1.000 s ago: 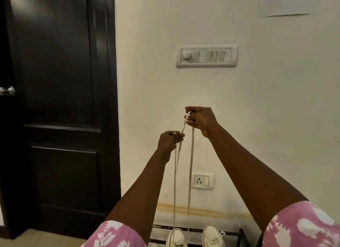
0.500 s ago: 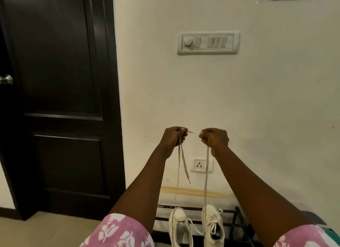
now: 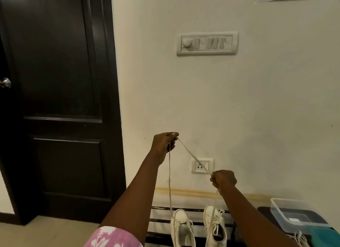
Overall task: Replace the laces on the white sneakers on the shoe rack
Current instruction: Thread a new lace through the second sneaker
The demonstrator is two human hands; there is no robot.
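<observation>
A person is standing before a cream wall [image 3: 257, 99], pulling a pale lace [image 3: 187, 149] taut between two raised hands. The left hand [image 3: 164, 144], held higher, is pinching the lace between curled fingers; the right hand [image 3: 224, 180], lower and to the right, is gripping it in a closed fist. Loose lengths are hanging down from each hand toward the pair of white sneakers [image 3: 215, 226], which are sitting side by side, toes to the wall, on the black shoe rack [image 3: 159, 221] near the floor. A clear plastic container [image 3: 279, 208] is resting to the rack's right, and a dark door [image 3: 55, 99] is standing at left.
</observation>
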